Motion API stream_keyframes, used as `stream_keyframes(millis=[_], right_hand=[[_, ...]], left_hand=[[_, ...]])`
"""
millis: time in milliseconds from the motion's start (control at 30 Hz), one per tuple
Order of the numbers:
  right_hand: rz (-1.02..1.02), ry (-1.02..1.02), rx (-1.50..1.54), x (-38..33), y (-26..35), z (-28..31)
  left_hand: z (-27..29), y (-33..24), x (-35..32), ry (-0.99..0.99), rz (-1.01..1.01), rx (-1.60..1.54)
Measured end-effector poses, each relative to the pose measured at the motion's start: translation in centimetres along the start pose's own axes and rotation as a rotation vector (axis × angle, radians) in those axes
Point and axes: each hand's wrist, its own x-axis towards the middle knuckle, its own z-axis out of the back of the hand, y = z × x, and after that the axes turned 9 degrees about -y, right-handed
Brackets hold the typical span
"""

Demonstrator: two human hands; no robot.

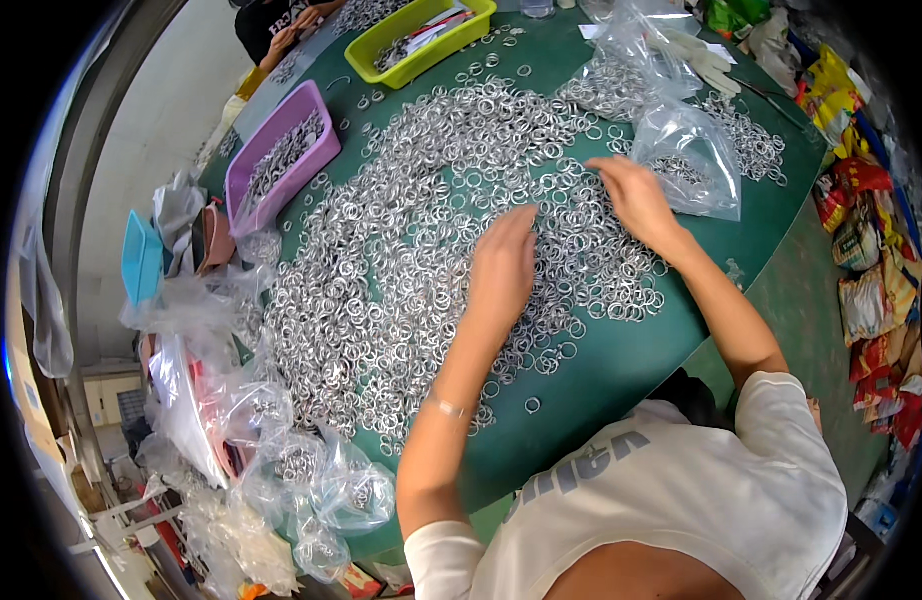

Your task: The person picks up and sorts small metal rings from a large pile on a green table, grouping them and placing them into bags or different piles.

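Observation:
A wide heap of silver metal rings [381, 270] is spread over a green tabletop [621, 365]. My left hand [504, 262] lies over the middle of the heap, its fingers stretched forward and slightly blurred. To the right, my right hand [633, 195] reaches in at the heap's right edge, with thumb and fingers apart. Neither hand shows a ring in its grasp, though the undersides of the fingers are hidden. Loose rings surround both hands, and a single ring [532, 405] lies near the table's front edge.
A purple bin [326, 140] of small metal parts and a yellow-green bin [421, 65] stand at the far side. Clear plastic bags [706, 150] sit beyond my right hand; more bags [351, 485] crowd the left edge. Another person's hands [296, 30] show at the far left.

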Motion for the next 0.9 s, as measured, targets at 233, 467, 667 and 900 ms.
stream_keyframes(millis=[233, 467, 667, 900], right_hand=[[0.095, 0.286, -0.132, -3.7, 2.6, 1.6], [0.082, 0.666, 0.004, -3.8, 4.6, 5.6], [-0.014, 0.194, 0.271, -0.8, 0.6, 2.4], [0.101, 0.152, -0.251, 1.5, -0.1, -3.4]], left_hand=[[-3.9, 0.2, -1.1, 0.270, -0.118, 0.332], [0.8, 0.0, -3.8, 0.282, -0.177, 0.287], [1.4, -2.0, -2.2, 0.192, -0.050, 0.190], [-5.9, 3.3, 5.1, 0.041, -0.128, 0.272]])
